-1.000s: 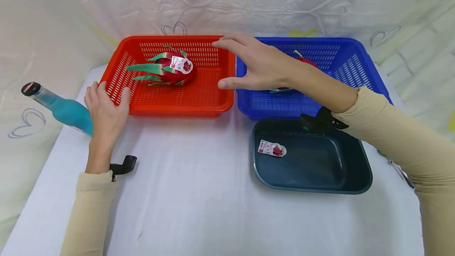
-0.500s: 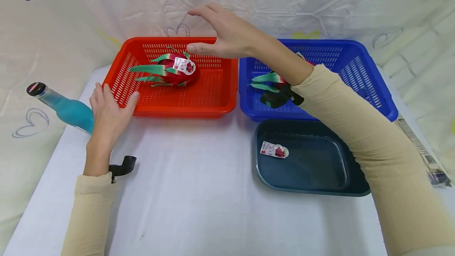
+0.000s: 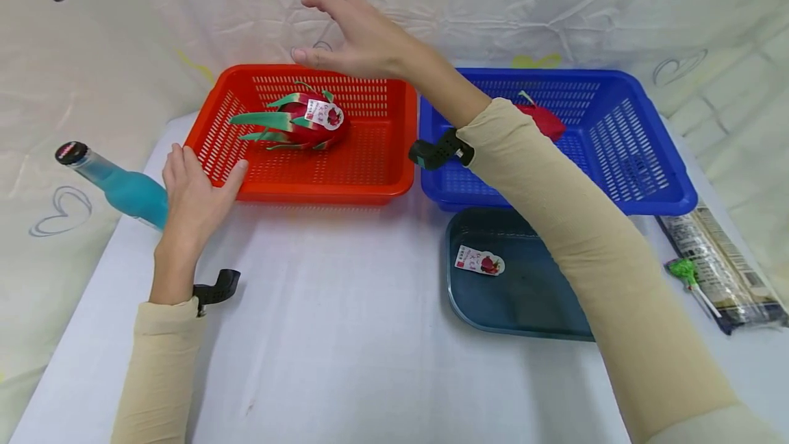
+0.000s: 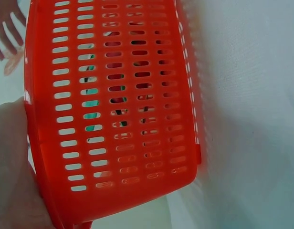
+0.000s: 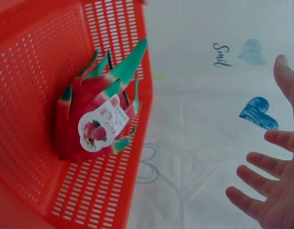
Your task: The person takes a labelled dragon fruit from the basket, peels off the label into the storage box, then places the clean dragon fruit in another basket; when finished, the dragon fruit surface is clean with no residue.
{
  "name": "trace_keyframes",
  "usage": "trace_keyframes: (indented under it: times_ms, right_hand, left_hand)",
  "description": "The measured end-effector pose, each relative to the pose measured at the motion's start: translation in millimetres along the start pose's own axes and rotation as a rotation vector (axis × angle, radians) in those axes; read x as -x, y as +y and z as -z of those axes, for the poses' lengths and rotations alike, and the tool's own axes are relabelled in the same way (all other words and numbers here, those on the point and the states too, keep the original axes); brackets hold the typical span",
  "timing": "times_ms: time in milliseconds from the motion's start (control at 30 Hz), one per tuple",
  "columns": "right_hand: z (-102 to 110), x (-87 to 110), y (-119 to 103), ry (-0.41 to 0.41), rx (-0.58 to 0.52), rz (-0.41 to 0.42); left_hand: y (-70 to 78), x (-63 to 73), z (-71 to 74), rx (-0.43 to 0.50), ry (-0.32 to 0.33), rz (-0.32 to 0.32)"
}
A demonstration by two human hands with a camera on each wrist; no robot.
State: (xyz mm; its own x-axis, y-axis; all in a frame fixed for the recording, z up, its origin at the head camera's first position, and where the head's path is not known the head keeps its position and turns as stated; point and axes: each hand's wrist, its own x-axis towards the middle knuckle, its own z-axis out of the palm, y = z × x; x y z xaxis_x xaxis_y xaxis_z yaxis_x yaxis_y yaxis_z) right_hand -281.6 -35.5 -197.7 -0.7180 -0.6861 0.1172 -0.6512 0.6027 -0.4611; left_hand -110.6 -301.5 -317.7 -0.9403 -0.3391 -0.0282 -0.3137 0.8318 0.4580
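My left hand [image 3: 200, 190] rests at the near left corner of a red plastic basket [image 3: 370, 156], thumb and fingers spread along its rim. Inside that basket lies a dragon fruit [image 3: 308, 122] with green-tipped scales and a white label [image 5: 104, 125]. Above the basket's back rim, my right hand [image 3: 354, 40] hovers with fingers apart and holds nothing; the right wrist view shows its palm [image 5: 285, 200] bare. A blue basket [image 3: 622, 149] stands to the right, with a red fruit [image 3: 545, 122] in it partly hidden behind my right sleeve.
A bottle of blue liquid [image 3: 132, 190] is left of my left hand. In front of the blue basket sits a dark tray [image 3: 524, 324] with a loose dragon fruit label [image 3: 479, 261] in it. A green lollipop [image 3: 683, 269] and a clear-wrapped package [image 3: 721, 266] lie at the right.
My right hand has moved left and away from me, from between the two baskets to over the red one's back rim. My left hand stays at the corner. The view has shifted slightly.
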Motion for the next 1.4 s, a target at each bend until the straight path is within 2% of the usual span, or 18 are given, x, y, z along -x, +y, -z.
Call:
trace_keyframes:
  times_ms: [400, 667, 1000, 1200, 1400]
  right_hand:
    - [-27.3, -33.6, -1.5, -0.038, -0.081, 0.017]
    - [-41.8, -48.2, 18.9, -0.067, -0.195, -0.077]
    - [-60.0, -59.8, 30.5, -0.083, -0.246, -0.113]
    - [-70.1, -62.4, 38.7, -0.123, -0.298, -0.131]
    - [-77.1, -65.7, 42.7, -0.149, -0.323, -0.102]
  left_hand:
    - [-1.0, -0.5, 2.6, -0.004, -0.02, 0.015]
    - [-0.3, -1.3, 0.1, 0.003, -0.01, 0.003]
    - [-2.7, -2.1, 0.7, -0.004, -0.002, 0.0]
    - [-3.0, -2.0, 0.5, -0.004, -0.006, -0.001]
    - [-2.8, -2.0, 0.8, -0.001, -0.011, 0.003]
